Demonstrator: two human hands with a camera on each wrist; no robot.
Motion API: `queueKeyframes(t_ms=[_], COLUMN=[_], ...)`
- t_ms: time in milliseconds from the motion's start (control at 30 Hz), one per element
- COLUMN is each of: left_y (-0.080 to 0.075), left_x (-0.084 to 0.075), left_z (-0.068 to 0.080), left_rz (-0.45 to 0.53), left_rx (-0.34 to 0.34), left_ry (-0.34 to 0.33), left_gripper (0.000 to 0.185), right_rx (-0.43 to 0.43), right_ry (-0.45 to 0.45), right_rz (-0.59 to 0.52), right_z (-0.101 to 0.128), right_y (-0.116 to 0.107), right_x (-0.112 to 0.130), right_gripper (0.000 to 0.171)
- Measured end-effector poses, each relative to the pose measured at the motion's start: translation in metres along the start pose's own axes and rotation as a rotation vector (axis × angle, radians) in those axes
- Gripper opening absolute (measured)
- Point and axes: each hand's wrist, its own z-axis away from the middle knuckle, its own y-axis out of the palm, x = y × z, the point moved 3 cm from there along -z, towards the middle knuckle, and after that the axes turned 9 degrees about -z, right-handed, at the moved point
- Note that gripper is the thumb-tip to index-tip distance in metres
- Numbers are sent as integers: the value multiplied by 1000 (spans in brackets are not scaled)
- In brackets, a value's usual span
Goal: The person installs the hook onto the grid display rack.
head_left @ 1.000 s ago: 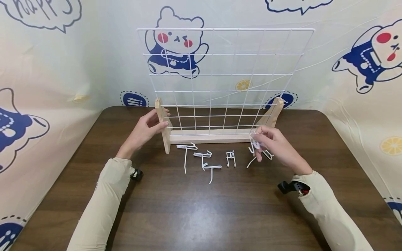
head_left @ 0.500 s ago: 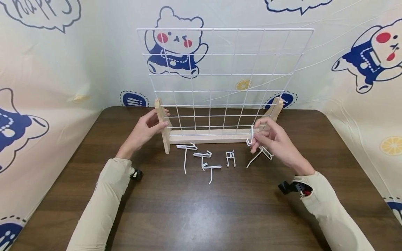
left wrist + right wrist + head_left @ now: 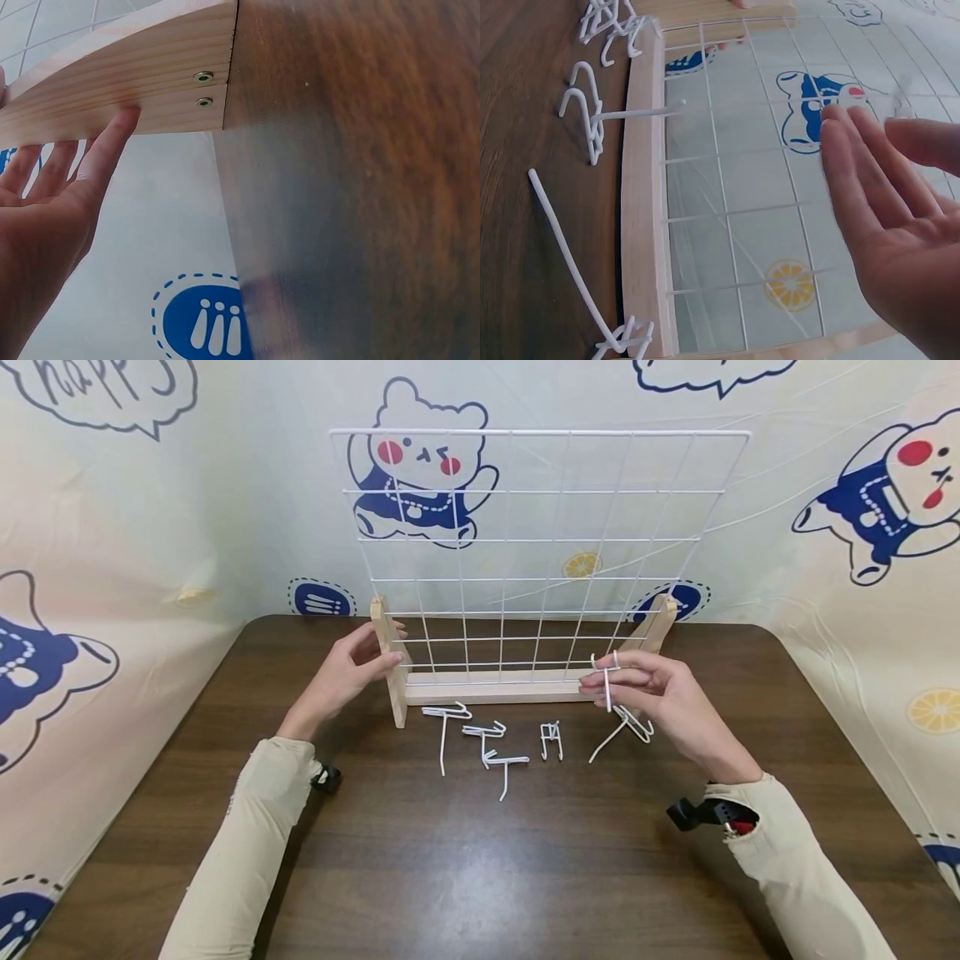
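My left hand [image 3: 347, 668] grips the left wooden support [image 3: 388, 660] of a white wire grid rack [image 3: 517, 639]. Its thumb presses the outer face of this support in the left wrist view, while the other fingers pass behind the wood. In front of the rack's right end, my right hand [image 3: 656, 687] pinches a white wire hook [image 3: 607, 689] between thumb and fingers, its prong pointing down and two short ends upward. That hook is hardly distinguishable in the right wrist view. Just below the hand lies another white hook [image 3: 632, 727] on the table.
More white hooks, among them a long one [image 3: 444, 735] and a small double one [image 3: 551, 740], lie before the wooden crossbar [image 3: 510, 691]. The brown table [image 3: 480, 860] stretches toward the person. A printed cloth [image 3: 255, 510] hangs behind the rack.
My right hand has turned the hook in its fingers, so the prong now hangs straight down, and its fingers reach slightly further left. The left hand stays on the support.
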Motion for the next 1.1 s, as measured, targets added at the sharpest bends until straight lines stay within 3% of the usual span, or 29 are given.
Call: queueKeyframes(t_ms=[100, 200, 433, 667, 933, 1100], left_y=[0, 0, 0, 1, 2, 1], left_x=[0, 1, 4, 4, 4, 4], left_z=[0, 0, 0, 0, -1, -1], left_rz=[4, 3, 8, 8, 11, 9], left_rx=[-6, -10, -5, -4, -8, -16], left_ry=[1, -2, -3, -4, -9, -2], left_gripper=[49, 49, 48, 48, 48, 47], right_rx=[-40, -95, -190, -173, -112, -109], right_ry=[-43, -100, -126, -132, -148, -143], right_rz=[-71, -74, 123, 232, 85, 98], right_z=[0, 1, 4, 5, 5, 5], right_y=[0, -2, -6, -3, -5, -3], right_x=[2, 3, 5, 7, 6, 10], right_gripper=[28, 23, 20, 23, 22, 21])
